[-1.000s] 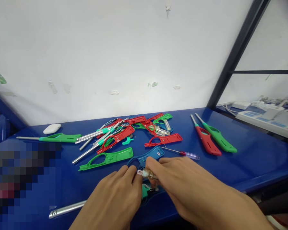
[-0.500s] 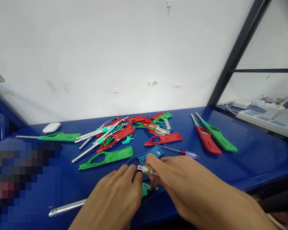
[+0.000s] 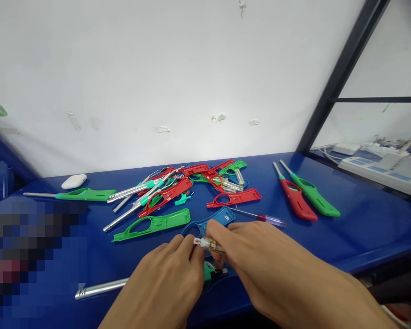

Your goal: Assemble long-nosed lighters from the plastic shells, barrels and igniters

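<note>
My right hand is closed on a clear lighter fuel tank, whose pale nozzle end points left toward my other hand. My left hand is closed over a lighter barrel assembly; its metal tube sticks out to the left. A green plastic part with thin wires shows between the hands. Most of this assembly lies hidden under my fingers. Just beyond the hands rests a blue lighter half-shell, partly covered by them. A green half-shell lies to its left.
Behind is a heap of red half-shells, metal tubes and clear tanks. A screwdriver lies right of centre. Whole lighters, one red and one green, lie at right; another green lighter and a white case at left.
The metal tube under my left hand has shifted slightly right and up. The fuel tank's nozzle end has moved slightly left. Both hands keep their grip.
</note>
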Demonstrator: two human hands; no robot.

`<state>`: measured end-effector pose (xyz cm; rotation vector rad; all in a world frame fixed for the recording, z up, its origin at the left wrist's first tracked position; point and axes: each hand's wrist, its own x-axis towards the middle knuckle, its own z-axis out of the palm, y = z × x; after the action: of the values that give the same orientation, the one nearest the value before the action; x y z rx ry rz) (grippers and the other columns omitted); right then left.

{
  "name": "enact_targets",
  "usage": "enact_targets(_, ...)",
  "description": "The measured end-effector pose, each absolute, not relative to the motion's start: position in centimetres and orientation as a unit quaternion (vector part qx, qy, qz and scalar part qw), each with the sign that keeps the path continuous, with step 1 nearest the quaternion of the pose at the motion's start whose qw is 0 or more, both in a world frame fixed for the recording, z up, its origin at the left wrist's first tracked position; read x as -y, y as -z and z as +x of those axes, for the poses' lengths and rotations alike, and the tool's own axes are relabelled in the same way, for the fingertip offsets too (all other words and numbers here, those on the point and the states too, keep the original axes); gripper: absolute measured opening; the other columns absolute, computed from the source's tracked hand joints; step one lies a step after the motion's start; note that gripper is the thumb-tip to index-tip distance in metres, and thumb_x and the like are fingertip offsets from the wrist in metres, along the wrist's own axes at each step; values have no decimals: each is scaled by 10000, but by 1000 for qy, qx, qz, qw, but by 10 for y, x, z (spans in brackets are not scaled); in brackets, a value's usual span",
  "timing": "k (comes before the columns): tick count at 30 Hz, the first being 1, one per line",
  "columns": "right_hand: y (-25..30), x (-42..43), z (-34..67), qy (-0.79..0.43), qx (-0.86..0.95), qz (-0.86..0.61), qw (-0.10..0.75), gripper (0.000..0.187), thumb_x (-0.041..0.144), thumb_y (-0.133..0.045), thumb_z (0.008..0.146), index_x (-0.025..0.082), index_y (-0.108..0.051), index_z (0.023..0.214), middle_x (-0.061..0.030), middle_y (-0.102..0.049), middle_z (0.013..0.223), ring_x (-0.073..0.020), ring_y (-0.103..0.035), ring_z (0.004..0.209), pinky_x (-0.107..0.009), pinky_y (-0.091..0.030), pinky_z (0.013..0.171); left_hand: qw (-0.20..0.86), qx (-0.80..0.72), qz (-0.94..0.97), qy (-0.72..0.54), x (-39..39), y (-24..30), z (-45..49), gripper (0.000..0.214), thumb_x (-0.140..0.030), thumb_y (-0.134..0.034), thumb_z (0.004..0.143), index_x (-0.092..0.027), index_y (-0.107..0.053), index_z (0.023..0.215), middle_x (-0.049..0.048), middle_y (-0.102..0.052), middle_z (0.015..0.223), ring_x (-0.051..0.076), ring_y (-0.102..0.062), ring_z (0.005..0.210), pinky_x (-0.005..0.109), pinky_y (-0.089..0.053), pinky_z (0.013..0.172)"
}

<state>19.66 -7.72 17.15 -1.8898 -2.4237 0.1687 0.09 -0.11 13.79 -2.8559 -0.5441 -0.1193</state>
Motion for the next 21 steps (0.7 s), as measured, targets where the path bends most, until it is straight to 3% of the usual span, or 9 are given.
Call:
enact_targets(2, -170, 81, 196, -55, 787, -613, 47, 527, -56, -582, 813, 204, -659, 1265, -38, -784, 945, -265, -725, 790, -355, -441, 644, 109, 190, -975, 29, 1, -138, 2, 608, 98, -393, 795, -216, -716, 1204, 73, -809, 1165, 249, -785, 1008, 330, -627, 883)
enact_targets(7, -146, 86, 216, -17, 807, -575, 137, 514, -24, -565, 930, 247, -565, 1367, -26, -733, 1102, -236, -687, 899, -354, -445, 733, 126, 180, -973, 66, -1, -132, -2, 599, 86, -371, 817, -225, -715, 1196, 73, -810, 1161, 251, -777, 1012, 321, -614, 880)
enact_targets(11, -138, 71, 238, -113, 827, -528, 158, 285, 70, -688, 972, 268, -534, 1106, 43, -683, 1025, -176, -627, 853, -315, -400, 726, 145, 167, -970, 102, -3, -129, -7, 577, 86, -348, 798, -208, -720, 1126, 90, -816, 1124, 265, -775, 968, 332, -607, 850)
enact_targets(21, -155, 47, 237, -182, 827, -511, 150, 281, 3, -634, 936, 243, -503, 1003, 32, -700, 922, -165, -691, 843, -255, -401, 687, 140, 171, -972, 73, -2, -139, 6, 626, 79, -353, 740, -175, -768, 1135, 123, -832, 1120, 304, -810, 928, 397, -663, 775)
